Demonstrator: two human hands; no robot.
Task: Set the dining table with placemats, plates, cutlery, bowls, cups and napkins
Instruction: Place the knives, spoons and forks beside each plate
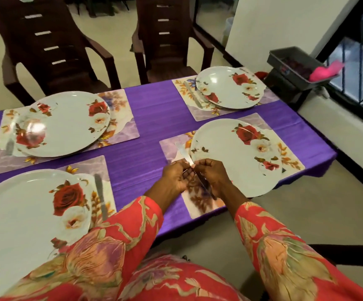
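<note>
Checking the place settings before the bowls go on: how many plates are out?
4, each on a placemat: far left plate, far right plate, near right plate by the hands, near left plate, partly cut off by the frame.

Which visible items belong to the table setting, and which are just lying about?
Job: four placemats, four rose plates, knives beside them, the knife held by left hand and right hand.
Lying about: two chairs, grey tray with pink cloth.

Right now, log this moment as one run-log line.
stage: cutlery | left hand and right hand: both pinch knife | place: left of near-right plate | bowls, cups, napkins: none set
</note>
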